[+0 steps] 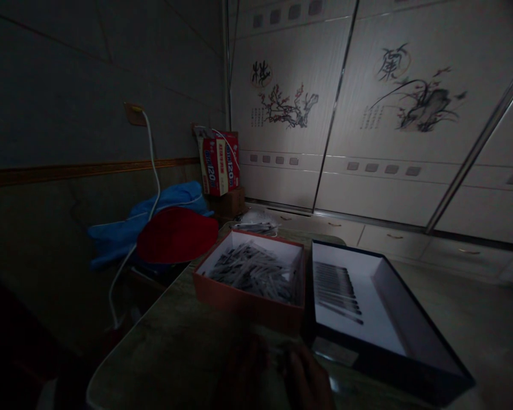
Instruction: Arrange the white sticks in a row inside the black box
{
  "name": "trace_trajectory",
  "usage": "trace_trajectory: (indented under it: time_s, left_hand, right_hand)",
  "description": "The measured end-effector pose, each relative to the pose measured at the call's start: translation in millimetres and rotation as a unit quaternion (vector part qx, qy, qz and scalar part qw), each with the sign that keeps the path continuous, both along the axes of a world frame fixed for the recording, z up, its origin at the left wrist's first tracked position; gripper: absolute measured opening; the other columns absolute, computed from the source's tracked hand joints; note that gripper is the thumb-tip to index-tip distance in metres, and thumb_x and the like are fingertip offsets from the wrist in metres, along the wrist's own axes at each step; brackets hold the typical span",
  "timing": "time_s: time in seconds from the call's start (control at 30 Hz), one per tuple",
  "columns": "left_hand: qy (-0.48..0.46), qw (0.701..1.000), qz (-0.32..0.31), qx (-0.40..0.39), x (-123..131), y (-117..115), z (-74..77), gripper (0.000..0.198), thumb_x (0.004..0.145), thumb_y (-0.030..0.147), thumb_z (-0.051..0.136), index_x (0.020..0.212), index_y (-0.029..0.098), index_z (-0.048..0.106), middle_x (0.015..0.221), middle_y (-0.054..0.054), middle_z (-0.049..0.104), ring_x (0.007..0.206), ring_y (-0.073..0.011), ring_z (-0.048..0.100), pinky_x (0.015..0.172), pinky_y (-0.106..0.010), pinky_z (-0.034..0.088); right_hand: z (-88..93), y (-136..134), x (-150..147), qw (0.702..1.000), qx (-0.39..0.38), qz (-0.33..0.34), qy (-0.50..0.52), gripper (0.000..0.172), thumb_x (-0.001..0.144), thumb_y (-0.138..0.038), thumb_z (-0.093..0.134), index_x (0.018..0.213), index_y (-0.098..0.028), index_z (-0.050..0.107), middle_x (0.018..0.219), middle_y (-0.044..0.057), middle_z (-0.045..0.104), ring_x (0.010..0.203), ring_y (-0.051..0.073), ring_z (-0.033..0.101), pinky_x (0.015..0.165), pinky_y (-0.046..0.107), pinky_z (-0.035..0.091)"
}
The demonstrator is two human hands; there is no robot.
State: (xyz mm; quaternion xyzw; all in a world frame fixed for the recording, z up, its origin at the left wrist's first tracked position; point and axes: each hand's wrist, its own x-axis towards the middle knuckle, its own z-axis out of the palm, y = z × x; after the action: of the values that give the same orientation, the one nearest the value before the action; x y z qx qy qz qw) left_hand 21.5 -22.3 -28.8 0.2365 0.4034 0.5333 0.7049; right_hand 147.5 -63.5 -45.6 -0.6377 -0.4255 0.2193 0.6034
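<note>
At the near edge of the table, in deep shadow, my left hand [244, 364] is close beside my right hand [305, 376]. Both sets of fingers look curled in; a faint, small thing seems to lie between them, too dark to name. Just beyond stands an open orange-red box [248, 296] with a heap of thin, pen-like sticks [254, 270], apparently in clear wrappers. To its right, a dark blue box [410, 364] with a white inside holds a neat row of slim, dark-tipped sticks [337, 290] along its left side.
The table [154, 347] has a rounded left corner. Clear plastic packets [256, 226] lie at its far end. On the left are a red round cushion-like thing [177, 234], blue cloth [171, 199] and a white cable [151, 154]. A printed carton [220, 162] stands by white sliding doors [282, 182].
</note>
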Motion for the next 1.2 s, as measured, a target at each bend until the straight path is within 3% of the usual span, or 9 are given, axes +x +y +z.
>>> trace_trajectory:
  time_s: [0.1,0.3,0.37,0.53,0.7,0.93,1.07,1.2]
  left_hand:
    - [0.001,1.000,0.002,0.009,-0.6,-4.3,12.5,0.026,0.084,0.034,0.052,0.101,0.017,0.059,0.100,-0.005,0.064,0.083,-0.0148,0.061,0.072,-0.034,0.052]
    - [0.000,1.000,0.004,0.021,-2.3,-9.4,33.4,0.026,0.084,0.034,0.051,0.103,0.017,0.059,0.103,-0.005,0.063,0.085,-0.0154,0.061,0.073,-0.034,0.052]
    - [0.000,1.000,0.002,0.021,-1.7,-9.7,36.3,0.027,0.084,0.034,0.052,0.103,0.016,0.058,0.102,-0.005,0.063,0.084,-0.0152,0.061,0.073,-0.035,0.052]
    - [-0.001,1.000,-0.003,0.019,-0.3,-9.6,37.7,0.026,0.084,0.034,0.052,0.104,0.017,0.058,0.104,-0.005,0.062,0.085,-0.0155,0.061,0.073,-0.035,0.052]
    - [-0.004,1.000,-0.001,0.018,-1.2,-10.1,35.9,0.026,0.084,0.034,0.052,0.103,0.016,0.058,0.102,-0.005,0.063,0.084,-0.0150,0.061,0.072,-0.034,0.052]
    - [-0.010,1.000,-0.007,0.014,-1.0,-9.6,34.3,0.026,0.084,0.034,0.052,0.104,0.017,0.058,0.104,-0.005,0.063,0.086,-0.0156,0.061,0.073,-0.035,0.052]
    - [-0.011,1.000,-0.013,0.010,-0.8,-8.9,33.8,0.028,0.084,0.033,0.052,0.106,0.016,0.057,0.105,-0.006,0.062,0.087,-0.0162,0.061,0.073,-0.036,0.052]
    - [-0.010,1.000,-0.014,0.010,-2.2,-9.4,35.0,0.027,0.084,0.033,0.051,0.105,0.018,0.057,0.107,-0.005,0.061,0.088,-0.0163,0.060,0.075,-0.035,0.052]
  right_hand:
    - [13.9,1.1,0.3,0.999,0.001,0.049,0.021,0.040,0.074,-0.059,0.055,0.089,-0.023,0.064,0.073,0.002,0.068,0.068,0.018,0.063,0.059,0.021,0.047]
    - [21.9,0.6,5.2,0.996,-0.016,0.090,-0.006,0.041,0.082,-0.056,0.046,0.060,-0.023,0.055,0.054,-0.001,0.056,0.053,0.014,0.054,0.055,0.020,0.043]
    - [19.9,0.4,6.1,0.994,-0.028,0.105,-0.011,0.040,0.081,-0.056,0.047,0.061,-0.022,0.056,0.056,0.000,0.057,0.055,0.014,0.055,0.057,0.021,0.044]
    - [19.5,0.9,3.1,0.993,-0.002,0.116,0.024,0.035,0.080,-0.055,0.050,0.089,-0.023,0.060,0.063,-0.001,0.061,0.057,0.015,0.058,0.055,0.020,0.043]
    - [24.6,0.5,1.8,0.994,-0.003,0.105,-0.013,0.042,0.082,-0.057,0.044,0.060,-0.024,0.057,0.051,-0.001,0.056,0.049,0.014,0.053,0.052,0.021,0.042]
    - [22.7,-1.7,-3.2,0.996,-0.017,0.082,0.007,0.038,0.079,-0.061,0.045,0.083,-0.028,0.062,0.052,-0.003,0.058,0.047,0.015,0.055,0.047,0.022,0.042]
    - [17.4,-1.6,-2.9,0.998,-0.010,0.061,-0.008,0.043,0.078,-0.064,0.046,0.072,-0.025,0.061,0.059,0.000,0.061,0.056,0.016,0.057,0.054,0.022,0.043]
    - [19.8,-0.4,-1.0,0.995,-0.022,0.099,-0.016,0.041,0.083,-0.059,0.043,0.063,-0.025,0.054,0.051,-0.003,0.054,0.048,0.013,0.052,0.052,0.021,0.041]
